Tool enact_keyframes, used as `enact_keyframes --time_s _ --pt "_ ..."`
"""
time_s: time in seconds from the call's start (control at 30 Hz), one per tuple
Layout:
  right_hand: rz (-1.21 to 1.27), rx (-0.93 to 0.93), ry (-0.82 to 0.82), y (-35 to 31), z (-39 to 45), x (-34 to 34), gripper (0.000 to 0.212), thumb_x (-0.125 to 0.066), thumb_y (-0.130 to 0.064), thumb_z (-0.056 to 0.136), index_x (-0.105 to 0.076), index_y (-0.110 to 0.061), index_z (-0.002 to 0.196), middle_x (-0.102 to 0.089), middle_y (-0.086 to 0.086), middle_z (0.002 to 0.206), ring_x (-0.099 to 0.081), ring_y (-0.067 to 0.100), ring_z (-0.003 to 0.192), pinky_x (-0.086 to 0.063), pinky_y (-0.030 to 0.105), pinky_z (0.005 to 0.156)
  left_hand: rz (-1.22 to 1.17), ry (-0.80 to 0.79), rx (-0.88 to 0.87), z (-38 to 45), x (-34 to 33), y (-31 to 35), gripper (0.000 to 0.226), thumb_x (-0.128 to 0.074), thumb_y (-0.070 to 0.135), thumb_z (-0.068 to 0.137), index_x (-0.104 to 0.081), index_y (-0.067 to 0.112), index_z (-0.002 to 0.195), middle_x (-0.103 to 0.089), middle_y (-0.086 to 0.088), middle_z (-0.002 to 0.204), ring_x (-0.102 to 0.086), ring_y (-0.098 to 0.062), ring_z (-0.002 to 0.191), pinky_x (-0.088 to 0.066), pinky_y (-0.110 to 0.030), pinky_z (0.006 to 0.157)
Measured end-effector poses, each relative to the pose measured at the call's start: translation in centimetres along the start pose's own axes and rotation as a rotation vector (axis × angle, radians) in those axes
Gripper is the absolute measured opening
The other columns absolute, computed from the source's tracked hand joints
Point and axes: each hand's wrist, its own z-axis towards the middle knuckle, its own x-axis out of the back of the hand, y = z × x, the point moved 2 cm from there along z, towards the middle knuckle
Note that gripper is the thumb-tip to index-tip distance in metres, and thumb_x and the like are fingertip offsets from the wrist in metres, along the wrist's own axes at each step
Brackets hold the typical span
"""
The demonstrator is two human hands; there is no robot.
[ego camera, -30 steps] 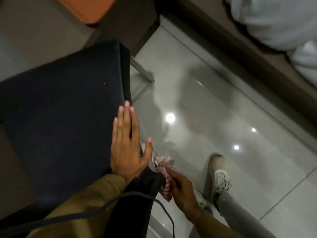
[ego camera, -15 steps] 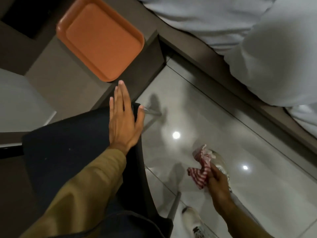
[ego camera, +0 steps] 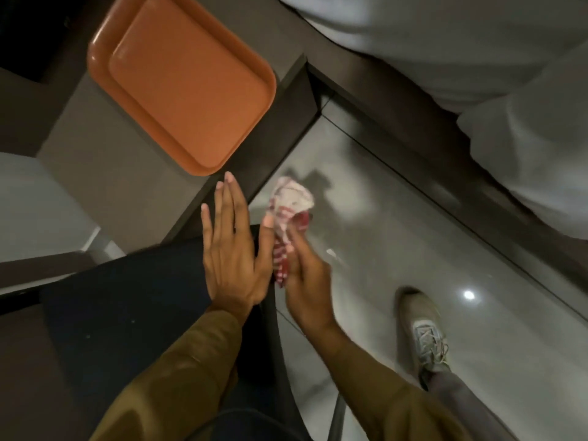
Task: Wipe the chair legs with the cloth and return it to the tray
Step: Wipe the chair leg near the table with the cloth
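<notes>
Since half a second ago the right hand (ego camera: 302, 281) has been lifting the cloth (ego camera: 291, 218) away from the floor (ego camera: 413, 249) and in beside the left hand (ego camera: 234, 249), while the view is tilting up so the whole orange tray (ego camera: 98, 58) is showing. The right grip is closing around the lower end of the red-and-white cloth, whose bunched top is standing free above the fingers. The left hand is lying flat and open on the dark chair seat (ego camera: 127, 313), holding nothing, probably bracing the chair. The tray is sitting empty on the table (ego camera: 95, 173), just beyond the left fingertips. The wiping is looking finished; the cloth is likely heading for the tray.
</notes>
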Motion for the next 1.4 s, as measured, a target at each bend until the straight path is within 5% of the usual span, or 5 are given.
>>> enact_keyframes --time_s 0.57,0.67,0.9,1.27,1.4 --pt "0.185 -0.584 0.087 11.2 11.7 -1.5 0.02 -0.066 -0.014 0.102 -0.075 -0.001 0.113 -0.071 0.007 0.094 -0.068 0.02 0.08 -0.061 0.037 0.085 0.06 0.064 -0.069 -2.0 0.2 1.8 0.087 -0.011 0.061 0.112 -0.019 0.001 0.174 -0.019 -0.011 0.185 -0.016 -0.025 0.174 -0.012 -0.053 0.143" --pt "0.258 -0.628 0.11 10.7 11.8 -1.1 0.023 -0.066 -0.021 0.103 -0.077 -0.001 0.111 -0.07 0.009 0.086 -0.066 0.016 0.065 -0.061 0.025 0.056 0.03 0.075 -0.067 -2.0 0.2 1.6 0.086 -0.012 0.061 0.112 -0.021 0.002 0.174 -0.022 -0.01 0.185 -0.018 -0.023 0.174 -0.012 -0.049 0.144" --pt "0.025 -0.036 -0.248 1.6 1.5 1.9 0.04 -0.05 -0.007 0.111 -0.06 -0.018 0.148 -0.066 -0.001 0.148 -0.061 0.009 0.136 -0.05 0.024 0.113 0.112 0.042 -0.043 -1.9 0.6 2.2 0.085 -0.009 0.058 0.114 -0.024 -0.001 0.173 -0.021 -0.013 0.184 -0.02 -0.028 0.172 -0.017 -0.053 0.142" --pt "0.572 -0.641 -0.042 10.5 10.9 -0.8 0.021 -0.07 -0.029 0.099 -0.087 -0.017 0.098 -0.084 0.007 0.098 -0.079 0.023 0.1 -0.067 0.035 0.085 0.021 0.052 -0.029 -2.2 0.0 1.5 0.084 -0.017 0.061 0.113 -0.019 0.005 0.175 -0.019 -0.007 0.186 -0.016 -0.021 0.174 -0.007 -0.043 0.144" --pt "0.252 -0.57 -0.039 12.1 13.5 -1.2 0.015 -0.069 -0.019 0.1 -0.082 -0.014 0.095 -0.081 0.006 0.091 -0.076 0.022 0.09 -0.061 0.043 0.092 -0.001 0.066 -0.027 -2.1 -0.1 1.5 0.083 -0.018 0.059 0.113 -0.019 0.003 0.175 -0.021 -0.008 0.185 -0.017 -0.022 0.174 -0.008 -0.042 0.144"
